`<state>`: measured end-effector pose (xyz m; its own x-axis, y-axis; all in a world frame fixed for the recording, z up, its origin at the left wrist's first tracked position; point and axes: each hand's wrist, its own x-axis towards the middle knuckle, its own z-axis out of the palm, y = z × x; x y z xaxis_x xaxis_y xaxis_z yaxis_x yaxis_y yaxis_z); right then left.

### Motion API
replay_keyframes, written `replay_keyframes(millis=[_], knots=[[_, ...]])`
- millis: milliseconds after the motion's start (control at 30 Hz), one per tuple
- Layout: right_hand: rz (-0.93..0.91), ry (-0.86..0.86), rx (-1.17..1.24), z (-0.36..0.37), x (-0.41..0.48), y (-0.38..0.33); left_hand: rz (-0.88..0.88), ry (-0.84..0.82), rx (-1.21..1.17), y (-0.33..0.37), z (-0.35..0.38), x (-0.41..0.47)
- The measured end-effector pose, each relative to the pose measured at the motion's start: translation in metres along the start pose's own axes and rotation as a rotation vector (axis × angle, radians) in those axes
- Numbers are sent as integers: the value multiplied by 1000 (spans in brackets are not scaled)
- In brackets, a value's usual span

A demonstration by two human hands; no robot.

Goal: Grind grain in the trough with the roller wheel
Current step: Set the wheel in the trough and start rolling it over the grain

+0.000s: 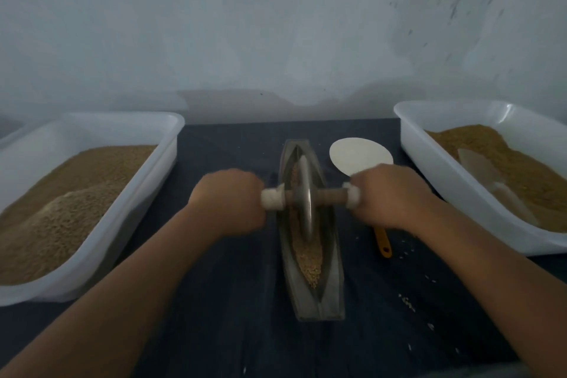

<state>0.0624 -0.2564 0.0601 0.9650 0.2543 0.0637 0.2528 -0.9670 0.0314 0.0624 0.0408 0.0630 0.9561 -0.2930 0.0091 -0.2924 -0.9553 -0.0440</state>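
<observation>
Both fists curl tight round the ends of the wooden axle (329, 196), left hand (228, 202) and right hand (388, 196) flanking the long grey boat-shaped metal trough (333, 282), where the thin steel roller wheel (305, 198) stands mid-channel on tan grain (310, 258); seemingly mid-stroke, the next roll needs even downward pressure.

Dark table (233, 301): trough (333, 301) ctr, tub L (92, 255), tub R (445, 181), scoop (359, 155), stray grains (406, 301)

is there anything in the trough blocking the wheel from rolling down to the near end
Nothing visible does. Between the roller wheel and the near tip of the trough lies only grain. The left hand and right hand grip the axle ends outside the walls; the yellow-handled scoop lies beside the trough, on its right.
</observation>
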Motion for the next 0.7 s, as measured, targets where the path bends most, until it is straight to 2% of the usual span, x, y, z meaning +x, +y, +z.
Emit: replay_keyframes(millis=[67, 200, 333, 433, 500, 633, 700], knots=[[-54, -93, 3, -4, -29, 3, 60, -28, -10, -3, 5, -24], [-26, -62, -66, 1, -29, 0, 70, -55, -12, -5, 6, -18], [100, 122, -90, 8, 26, -4, -64, 75, 27, -3, 2, 35], [97, 280, -87, 7, 49, -2, -112, 131, 21, -2, -5, 56], [94, 249, -74, 2, 51, -3, -83, 74, -27, -2, -7, 54], [50, 7, -31, -2, 9, -1, 42, -97, -61, -9, -6, 17], [-21, -2, -31, 0, -25, 2, 114, -146, -59, -11, -4, -2]])
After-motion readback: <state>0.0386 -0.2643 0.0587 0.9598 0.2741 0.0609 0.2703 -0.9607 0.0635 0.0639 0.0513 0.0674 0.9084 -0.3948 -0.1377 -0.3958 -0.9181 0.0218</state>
